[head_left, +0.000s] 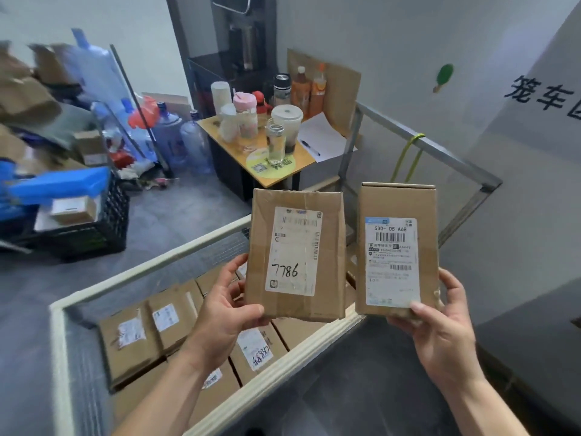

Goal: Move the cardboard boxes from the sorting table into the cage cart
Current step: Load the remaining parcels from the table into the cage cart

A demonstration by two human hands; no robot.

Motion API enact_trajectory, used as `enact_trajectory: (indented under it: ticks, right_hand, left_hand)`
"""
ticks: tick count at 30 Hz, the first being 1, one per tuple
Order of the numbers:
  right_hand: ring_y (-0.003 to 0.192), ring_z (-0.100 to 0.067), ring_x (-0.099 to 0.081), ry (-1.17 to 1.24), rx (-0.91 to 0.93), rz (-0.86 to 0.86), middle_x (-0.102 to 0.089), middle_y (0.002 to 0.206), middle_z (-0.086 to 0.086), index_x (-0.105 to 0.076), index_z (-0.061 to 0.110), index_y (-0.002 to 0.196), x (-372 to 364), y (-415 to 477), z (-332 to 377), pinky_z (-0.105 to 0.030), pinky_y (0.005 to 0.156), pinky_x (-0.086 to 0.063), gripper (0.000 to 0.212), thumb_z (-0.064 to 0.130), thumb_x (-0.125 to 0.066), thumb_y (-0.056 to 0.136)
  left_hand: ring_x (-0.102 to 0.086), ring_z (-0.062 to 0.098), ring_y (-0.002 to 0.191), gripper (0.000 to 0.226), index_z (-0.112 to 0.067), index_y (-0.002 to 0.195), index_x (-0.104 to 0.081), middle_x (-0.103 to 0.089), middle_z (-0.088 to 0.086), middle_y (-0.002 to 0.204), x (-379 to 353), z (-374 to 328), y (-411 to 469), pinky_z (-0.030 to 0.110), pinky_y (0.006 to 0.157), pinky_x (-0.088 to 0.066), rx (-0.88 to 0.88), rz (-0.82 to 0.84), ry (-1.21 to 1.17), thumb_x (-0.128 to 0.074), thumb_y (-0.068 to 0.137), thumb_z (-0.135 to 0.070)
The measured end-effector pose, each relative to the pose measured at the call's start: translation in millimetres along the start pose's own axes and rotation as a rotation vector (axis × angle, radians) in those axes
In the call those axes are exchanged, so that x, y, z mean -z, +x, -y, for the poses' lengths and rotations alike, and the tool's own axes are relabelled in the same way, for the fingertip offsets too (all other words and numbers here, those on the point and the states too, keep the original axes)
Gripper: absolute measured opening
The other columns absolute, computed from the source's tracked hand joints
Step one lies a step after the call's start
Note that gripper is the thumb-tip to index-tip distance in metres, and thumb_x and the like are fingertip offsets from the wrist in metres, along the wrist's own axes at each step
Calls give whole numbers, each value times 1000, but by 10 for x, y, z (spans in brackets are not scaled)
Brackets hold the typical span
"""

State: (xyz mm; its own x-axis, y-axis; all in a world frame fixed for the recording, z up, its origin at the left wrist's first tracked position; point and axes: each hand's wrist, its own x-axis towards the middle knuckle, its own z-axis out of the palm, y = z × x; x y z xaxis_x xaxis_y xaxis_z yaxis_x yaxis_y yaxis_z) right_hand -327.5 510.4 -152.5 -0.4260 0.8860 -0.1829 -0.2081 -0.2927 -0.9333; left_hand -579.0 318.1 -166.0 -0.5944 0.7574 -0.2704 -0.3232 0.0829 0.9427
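As left hand (224,319) grips box (295,256), right (440,335) grips parcel (396,256).

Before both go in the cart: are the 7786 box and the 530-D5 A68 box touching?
Apart. The head view shows a gap between the 7786 box and the 530-D5 A68 box along their facing edges.

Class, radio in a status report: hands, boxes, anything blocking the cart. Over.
Left hand holds the 7786 box; right hand holds the 530 box. Both held up at the cage cart, packed boxes lying inside. Drop path looks clear.
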Motion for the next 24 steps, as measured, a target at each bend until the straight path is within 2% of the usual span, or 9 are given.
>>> enact_trajectory:
  ticks: [3,6,11,15,18,21,24]
  right_hand:
    - [108,-31,-70,-33,-33,42,-70,121,-7,-48,34,127,-264,46,-148,-44,69,-63,57,-13,-41,95]
    - [105,-32,-71,-57,-60,94,-72,118,-7,-48,34,127,-465,138,-255,-48,73,-62,58,-13,-41,94]
    - [96,-32,-72,-86,-104,156,-75,110,-6,-45,28,134,-694,376,-359,-39,62,-63,61,-16,-41,93]
    - [87,-31,-73,-104,-138,173,-76,105,-3,-45,28,132,-736,673,-414,-40,61,-63,60,-17,-41,93]
    - [91,-34,-71,-102,-182,179,-76,105,-2,-46,27,133,-669,1006,-469,-40,61,-63,59,-17,-42,93]
    - [100,-38,-69,-118,-249,190,-75,111,-5,-48,29,132,-555,1435,-590,-42,63,-63,60,-17,-43,93]
    - [103,-39,-70,-150,-337,235,-71,120,-13,-50,30,129,-426,1936,-733,-46,65,-63,59,-16,-45,92]
  left_hand:
    - [-69,38,107,88,-40,140,-46,-70,16,118,309,27,-40,64,85,-57,13,-51,-1,-72,67,3]
    - [-70,36,106,90,-39,142,-44,-72,14,116,523,75,-78,63,84,-57,30,-108,-15,-72,67,2]
    - [-69,39,108,90,-37,142,-44,-71,18,116,725,182,-81,64,85,-56,71,-200,-82,-72,66,3]
    - [-68,45,106,91,-34,140,-46,-71,21,114,792,286,32,70,87,-52,111,-295,-143,-73,66,10]
    - [-67,48,107,89,-30,144,-44,-71,23,113,766,393,197,70,87,-52,149,-367,-158,-65,77,25]
    - [-69,44,103,87,-31,143,-45,-72,20,112,651,504,409,62,84,-57,181,-435,-169,-61,79,26]
    - [-71,43,100,87,-33,140,-47,-74,17,110,445,631,646,66,86,-55,221,-530,-183,-61,78,27]
